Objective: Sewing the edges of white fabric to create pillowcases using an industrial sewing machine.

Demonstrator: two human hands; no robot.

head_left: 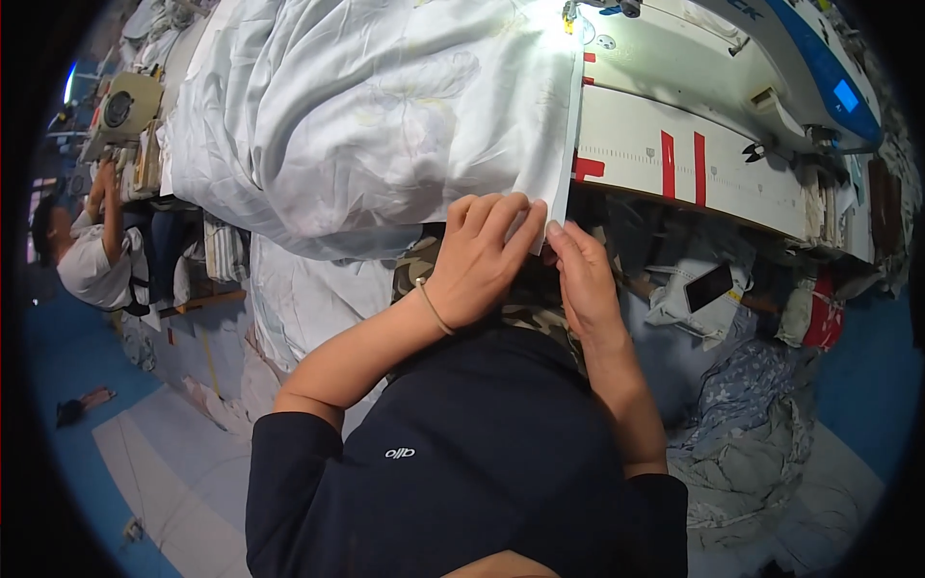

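Two bare hands meet at the table edge: one left hand (479,258) with a single thin band (434,306) round its wrist, and one right hand (585,279), both on the near corner of one large pale printed sheet (385,106). On the one white sewing table (732,135) there are three red tape marks: two upright strips (682,166) side by side and one L-shaped piece (586,168). One white sewing machine with blue trim (809,58) stands at the far right, one dark phone (709,287) lies below the table, and one other person (96,260) works at the far left.
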